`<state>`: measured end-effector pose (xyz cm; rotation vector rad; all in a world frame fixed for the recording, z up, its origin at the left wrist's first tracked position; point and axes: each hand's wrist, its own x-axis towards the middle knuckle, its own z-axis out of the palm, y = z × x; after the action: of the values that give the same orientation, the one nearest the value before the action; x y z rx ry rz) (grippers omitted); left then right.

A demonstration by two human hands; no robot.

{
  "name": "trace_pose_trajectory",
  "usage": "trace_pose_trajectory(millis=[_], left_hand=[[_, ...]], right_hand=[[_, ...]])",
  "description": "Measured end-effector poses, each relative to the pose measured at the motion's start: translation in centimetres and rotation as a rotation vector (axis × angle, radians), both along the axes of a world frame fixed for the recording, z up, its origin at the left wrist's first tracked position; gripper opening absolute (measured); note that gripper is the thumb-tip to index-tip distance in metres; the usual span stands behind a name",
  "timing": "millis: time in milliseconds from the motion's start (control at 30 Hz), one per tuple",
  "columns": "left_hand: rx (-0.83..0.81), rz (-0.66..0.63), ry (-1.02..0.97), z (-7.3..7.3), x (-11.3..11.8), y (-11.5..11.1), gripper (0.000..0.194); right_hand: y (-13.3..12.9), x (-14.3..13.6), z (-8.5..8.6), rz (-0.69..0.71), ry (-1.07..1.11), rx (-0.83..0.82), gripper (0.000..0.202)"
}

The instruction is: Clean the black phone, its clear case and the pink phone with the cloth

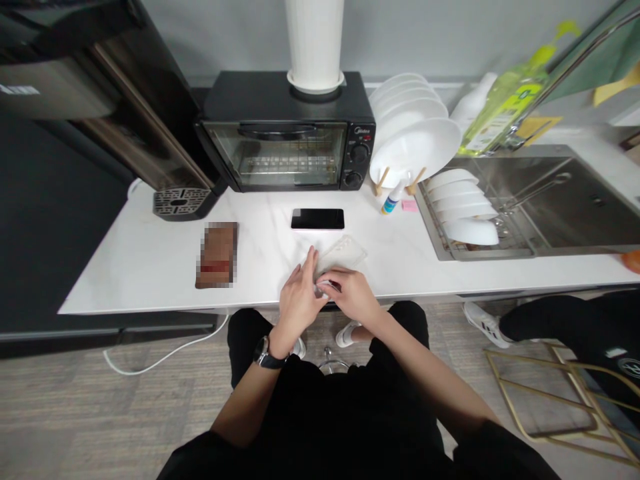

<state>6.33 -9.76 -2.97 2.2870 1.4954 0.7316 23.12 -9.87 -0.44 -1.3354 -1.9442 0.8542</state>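
Note:
At the counter's front edge my left hand (299, 295) and my right hand (353, 293) meet over a small pale item with a dark part (331, 285). The fingertips of my right hand are pinched on it. My left thumb and fingers close on its left side, while the index finger points forward. Its kind is hard to make out, as the fingers cover most of it. Just beyond my right hand lies a clear phone case (345, 251), flat on the counter. Farther back, a smartphone (317, 219) rests with its dark screen up.
A black toaster oven (287, 157) stands behind the phone. At the left are a blurred-out brown item (217, 257) and a drink dispenser (183, 203). To the right are a small bottle (393, 199), racked plates (415, 147) and a sink (570, 207) with bowls (463, 200). Another person's leg (545, 317) shows at right.

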Motion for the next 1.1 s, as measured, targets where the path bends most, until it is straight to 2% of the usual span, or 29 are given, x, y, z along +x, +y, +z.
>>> trace_pose_trajectory(millis=[167,300,400,467,533,667,767,833,900,1000,1100], left_hand=[[-0.032,0.011,0.024,0.1,0.1,0.1,0.117],[-0.043,0.031,0.039,0.1,0.1,0.1,0.117],[-0.037,0.033,0.032,0.1,0.2,0.1,0.116],[-0.039,0.029,0.031,0.1,0.2,0.1,0.115],[-0.041,0.029,0.035,0.1,0.2,0.1,0.116],[-0.031,0.03,0.033,-0.1,0.1,0.2,0.115],[-0.027,0.007,-0.001,-0.3,0.1,0.2,0.112],[-0.031,-0.026,-0.016,-0.2,-0.2,0.2,0.099],[-0.027,-0.066,-0.039,0.4,-0.7,0.2,0.076],[-0.007,-0.093,-0.135,1.6,-1.7,0.7,0.045],[-0.092,-0.065,-0.225,2.8,-2.5,2.1,0.034]], right_hand=[[0.8,3.3,-0.2,-0.142,-0.117,0.071,0.016],[3.4,6.0,-0.7,-0.3,-0.192,0.13,0.019],[5.6,6.5,-0.9,-0.376,-0.203,0.157,0.02],[6.4,5.7,-1.0,-0.396,-0.208,0.165,0.02],[6.4,4.0,-1.2,-0.358,-0.186,0.158,0.02],[4.3,-0.2,-1.4,-0.19,-0.073,0.143,0.018],[2.5,-1.2,-1.4,-0.121,0.033,0.066,0.016],[2.0,0.2,-1.5,-0.064,0.162,-0.03,0.012],[2.0,3.0,-1.7,-0.08,0.316,-0.082,0.015],[2.6,8.3,-2.3,-0.373,0.484,-0.013,0.028],[3.0,11.9,-3.0,-0.58,0.597,0.007,0.038]])
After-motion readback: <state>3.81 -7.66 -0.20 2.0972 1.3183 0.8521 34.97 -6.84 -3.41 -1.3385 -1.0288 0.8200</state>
